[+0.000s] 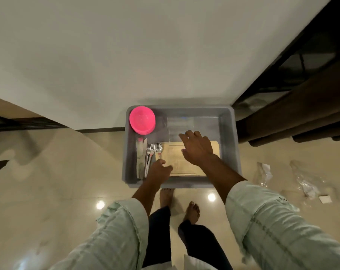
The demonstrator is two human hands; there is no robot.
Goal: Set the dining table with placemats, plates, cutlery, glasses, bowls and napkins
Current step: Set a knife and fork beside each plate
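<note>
A person stands barefoot on a glossy tiled floor [48,172], looking straight down at a grey plastic bin [228,133] set against a pale wall. Both hands reach into it. In the bin's far left corner sits a stack of pink bowls [142,119]. Along its left side lie knives [141,158], forks [150,152] and a spoon [158,147], side by side. Tan placemats [177,162] lie flat on the bin's bottom; something clear, perhaps glasses, is blurred beyond them.

The left hand [159,169] is loosely curled just beside the cutlery handles, at the placemats' near left corner; whether its grip has closed on anything cannot be told. The right hand [196,149] hovers over the placemats, fingers spread, grip released.

The task seems to be at its start: gathering supplies, likely the placemats first. The next move calls for sliding fingers under a mat's edge and lifting it clear of the cutlery.
</note>
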